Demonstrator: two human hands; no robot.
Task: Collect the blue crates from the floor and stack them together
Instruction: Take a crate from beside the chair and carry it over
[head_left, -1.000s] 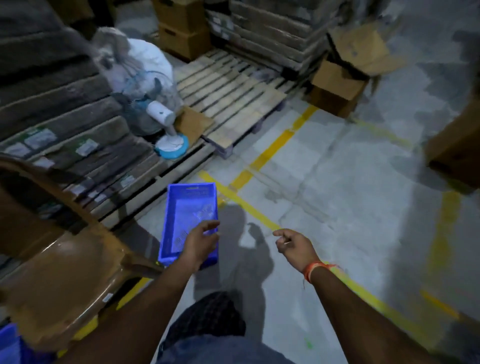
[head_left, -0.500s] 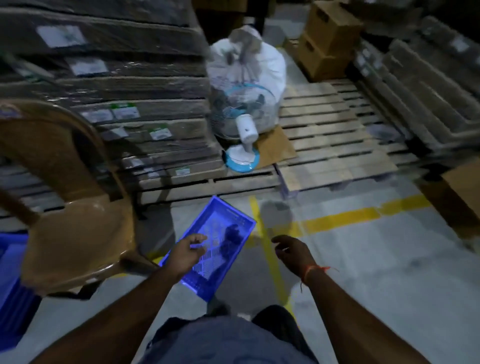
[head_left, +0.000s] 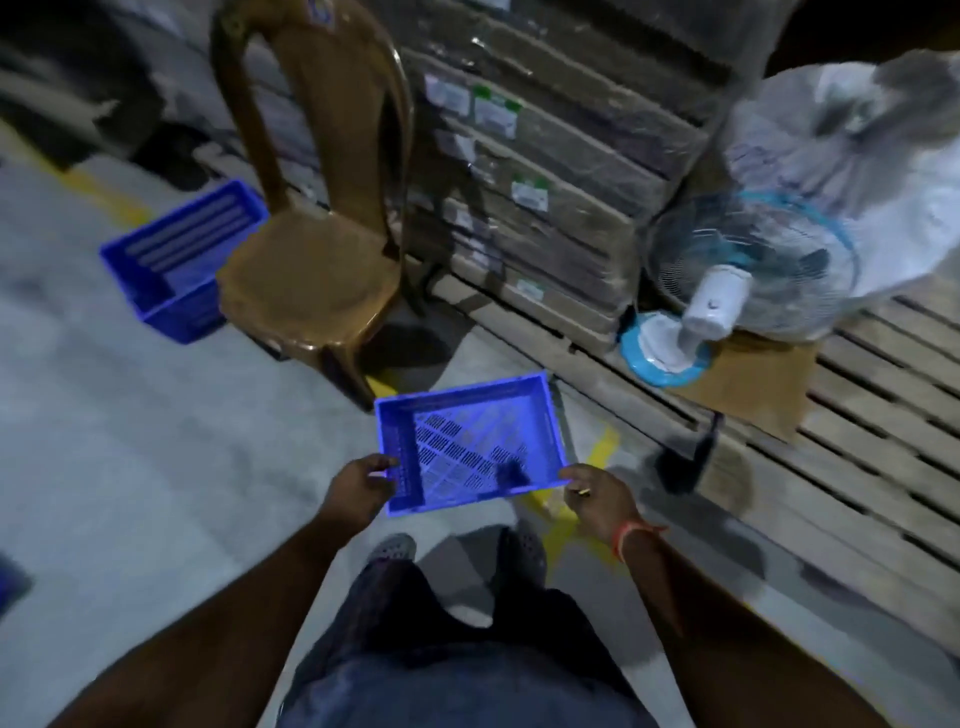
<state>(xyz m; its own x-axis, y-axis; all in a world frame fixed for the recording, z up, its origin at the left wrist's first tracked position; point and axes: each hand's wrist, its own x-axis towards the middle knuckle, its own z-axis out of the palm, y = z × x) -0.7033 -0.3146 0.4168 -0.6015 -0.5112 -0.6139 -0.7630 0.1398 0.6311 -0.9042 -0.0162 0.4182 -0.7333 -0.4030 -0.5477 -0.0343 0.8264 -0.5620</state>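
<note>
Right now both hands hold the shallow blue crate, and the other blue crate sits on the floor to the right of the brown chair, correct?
Not quite. The head view shows the other blue crate on the floor left of the brown chair, not right. Both hands, left and right, do hold the shallow blue crate.

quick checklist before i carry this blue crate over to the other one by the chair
1. Left hand has a grip on the held crate at its left near corner: ok.
2. Right hand has a grip on the right near corner: ok, though it also seems to pinch a small object, so the hold may be weaker.
3. Held crate is empty: cannot tell, a dark patch shows on its floor, perhaps a shadow.
4. Second crate sits open side up on the floor, ready to receive: ok.
5. Route to it: not ok straight ahead, the brown chair stands against that crate's right side; go round on the left.
6. Feet clear of the pallet on the right: ok.
</note>
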